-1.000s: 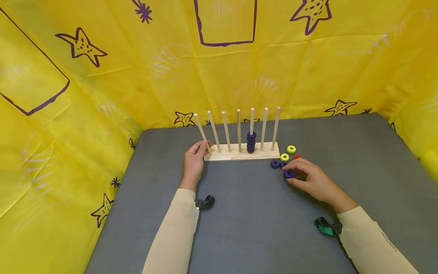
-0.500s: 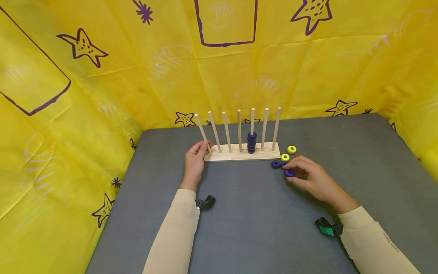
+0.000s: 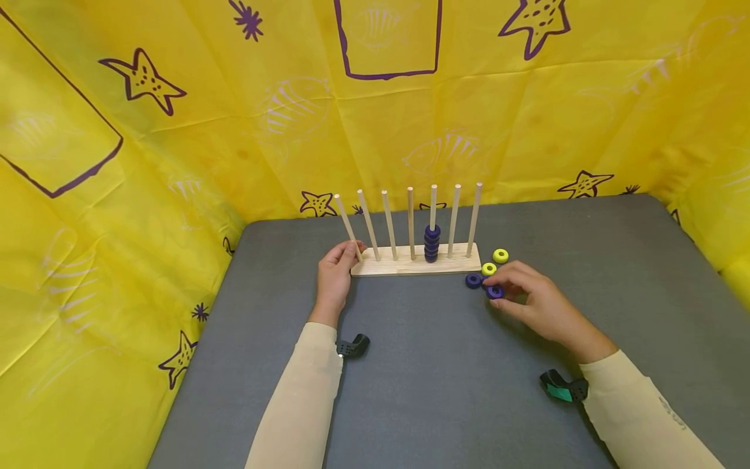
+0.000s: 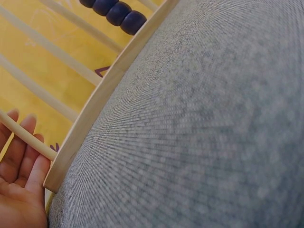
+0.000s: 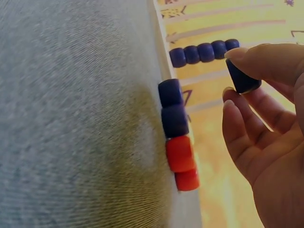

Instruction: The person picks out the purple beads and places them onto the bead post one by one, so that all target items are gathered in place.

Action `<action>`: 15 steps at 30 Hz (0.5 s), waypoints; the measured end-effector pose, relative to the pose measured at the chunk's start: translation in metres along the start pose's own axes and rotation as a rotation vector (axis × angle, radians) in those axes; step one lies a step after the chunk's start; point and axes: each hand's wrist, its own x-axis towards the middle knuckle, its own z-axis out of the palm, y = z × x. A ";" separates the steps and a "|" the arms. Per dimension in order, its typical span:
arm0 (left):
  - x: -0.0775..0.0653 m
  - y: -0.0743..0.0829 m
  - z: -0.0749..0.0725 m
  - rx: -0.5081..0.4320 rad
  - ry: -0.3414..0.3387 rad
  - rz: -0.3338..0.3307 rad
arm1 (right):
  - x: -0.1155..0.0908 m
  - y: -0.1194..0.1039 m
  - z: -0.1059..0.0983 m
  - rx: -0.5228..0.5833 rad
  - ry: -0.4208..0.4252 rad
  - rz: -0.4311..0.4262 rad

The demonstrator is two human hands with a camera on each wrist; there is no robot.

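Note:
A wooden stand (image 3: 391, 266) with a row of upright pegs stands on the table, a stack of dark blue ring beads (image 3: 431, 244) on one peg right of its middle. My left hand (image 3: 334, 277) holds the stand's left end by the outermost peg, fingers behind that peg in the left wrist view. Between thumb and fingertips, my right hand (image 3: 536, 303) pinches a dark blue bead (image 5: 242, 77), raised above the tabletop in the right wrist view. Beside it lie loose blue beads (image 3: 473, 281) and yellow beads (image 3: 500, 256). Red beads (image 5: 180, 154) show only in the right wrist view.
The grey tabletop (image 3: 410, 378) spreads in front of the stand. A yellow cloth (image 3: 375, 130) with purple drawings hangs behind and along the sides. A dark wrist strap piece (image 3: 353, 346) sits at the left cuff, another wrist strap piece (image 3: 564, 387) at the right.
My right hand has lifted the pinched blue bead slightly up and away from the table, and the red beads have gone behind the hand in the head view. My left hand stays put.

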 end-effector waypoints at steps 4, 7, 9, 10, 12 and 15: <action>0.000 0.000 0.000 0.001 0.001 0.004 | 0.004 -0.003 -0.001 -0.009 -0.001 -0.003; 0.000 0.000 0.001 0.007 0.001 0.007 | 0.006 -0.006 -0.002 -0.021 -0.005 0.006; 0.000 0.000 0.001 0.012 0.001 0.006 | 0.008 -0.007 -0.002 -0.029 -0.006 0.009; 0.000 0.000 0.001 0.013 0.001 0.006 | 0.008 -0.008 -0.003 -0.031 -0.005 0.009; 0.001 -0.001 0.000 0.011 0.000 0.006 | 0.010 -0.009 -0.003 -0.035 -0.002 -0.001; 0.001 -0.002 0.000 0.006 0.001 0.004 | 0.012 -0.012 -0.003 -0.026 0.008 -0.027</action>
